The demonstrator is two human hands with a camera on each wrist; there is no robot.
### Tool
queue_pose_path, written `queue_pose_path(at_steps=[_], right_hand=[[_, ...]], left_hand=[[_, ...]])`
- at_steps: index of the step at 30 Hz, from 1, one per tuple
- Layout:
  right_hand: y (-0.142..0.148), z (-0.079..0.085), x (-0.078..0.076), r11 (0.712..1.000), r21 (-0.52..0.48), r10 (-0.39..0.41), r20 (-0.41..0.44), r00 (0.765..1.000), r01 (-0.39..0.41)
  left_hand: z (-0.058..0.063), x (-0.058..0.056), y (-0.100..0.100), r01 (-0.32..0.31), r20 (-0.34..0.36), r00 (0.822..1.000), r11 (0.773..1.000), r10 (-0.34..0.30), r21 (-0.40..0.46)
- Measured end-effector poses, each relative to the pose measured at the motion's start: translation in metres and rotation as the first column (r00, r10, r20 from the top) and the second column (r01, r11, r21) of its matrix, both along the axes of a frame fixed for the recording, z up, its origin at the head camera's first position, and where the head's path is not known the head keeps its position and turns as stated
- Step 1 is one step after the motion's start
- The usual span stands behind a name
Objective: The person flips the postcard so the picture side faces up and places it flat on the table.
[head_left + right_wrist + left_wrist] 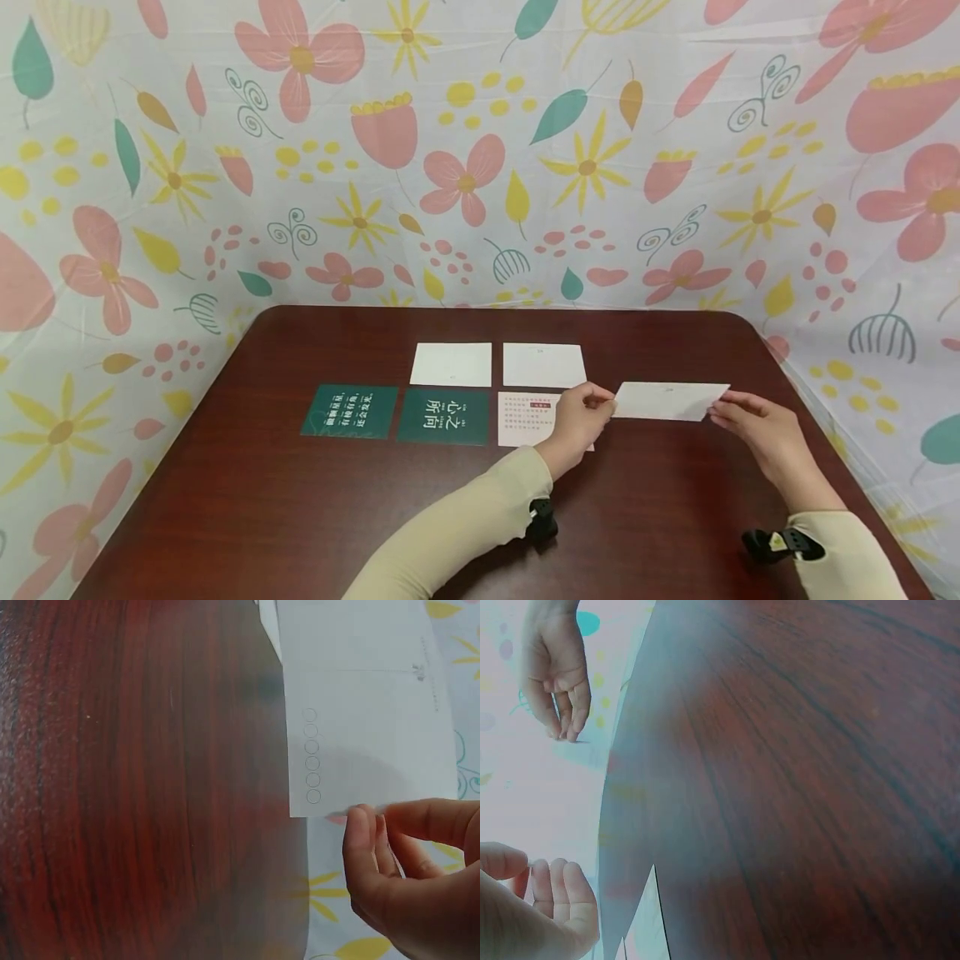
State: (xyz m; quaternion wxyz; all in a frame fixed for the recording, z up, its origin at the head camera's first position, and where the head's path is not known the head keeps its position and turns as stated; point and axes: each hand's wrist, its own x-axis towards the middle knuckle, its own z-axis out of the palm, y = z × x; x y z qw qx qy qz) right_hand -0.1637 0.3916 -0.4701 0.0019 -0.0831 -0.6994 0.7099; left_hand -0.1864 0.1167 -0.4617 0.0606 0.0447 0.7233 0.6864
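Observation:
Both hands hold one white postcard (670,402) above the right side of the table, by its two short ends. My left hand (576,427) pinches its left end between thumb and fingers. At the opposite end, my right hand (765,433) grips the edge the same way. The right wrist view shows a column of small printed circles and a dotted line on the postcard's face (360,735). Below my left hand lies a white card with reddish print (522,417), partly covered by that hand.
Left of the hands, two dark green cards with white lettering, one outer (349,412) and one inner (444,417), lie in the front row. Behind them are two blank-looking white cards, left (452,364) and right (543,365). A flower-patterned cloth (465,183) surrounds the dark wooden table (247,517).

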Motion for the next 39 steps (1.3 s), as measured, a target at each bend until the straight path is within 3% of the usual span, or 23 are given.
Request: queue_pose_path(at_steps=[2,4,8,13,21,26,33,39], right_hand=[[-0.006,0.008,0.004,0.998,-0.060,0.027,-0.026,0.999,-0.029],[-0.019,0.027,0.014,0.997,-0.057,0.049,-0.023,0.999,-0.051],[-0.016,0.025,0.017,0.998,0.015,0.068,0.012,0.998,-0.068],[-0.018,0.020,0.016,0.986,0.158,0.035,0.051,0.998,-0.043],[-0.030,0.012,0.008,0.910,0.415,-0.016,0.043,0.999,-0.003],[-0.033,0.011,0.003,0.886,0.462,-0.001,0.093,0.996,-0.042],[-0.034,0.009,0.000,0.859,0.501,0.014,0.174,0.985,-0.101],[-0.035,0.008,-0.002,0.836,0.531,0.040,0.188,0.981,-0.136]], left_hand=[[0.000,-0.001,-0.001,-0.012,-0.011,1.000,1.000,0.012,-0.022],[0.000,-0.001,-0.001,-0.027,-0.012,1.000,0.999,0.027,-0.038],[-0.001,0.000,-0.002,-0.041,0.010,0.999,0.998,0.041,-0.052],[-0.002,0.000,-0.002,-0.049,0.035,0.998,0.997,0.051,-0.061],[-0.005,-0.003,-0.001,-0.012,0.053,0.998,0.998,0.015,-0.058],[-0.008,-0.004,-0.003,0.007,0.046,0.999,0.991,-0.001,-0.133],[-0.013,-0.005,-0.005,0.046,0.052,0.998,0.984,-0.037,-0.174],[-0.015,-0.008,-0.005,0.061,0.005,0.998,0.956,-0.062,-0.288]])
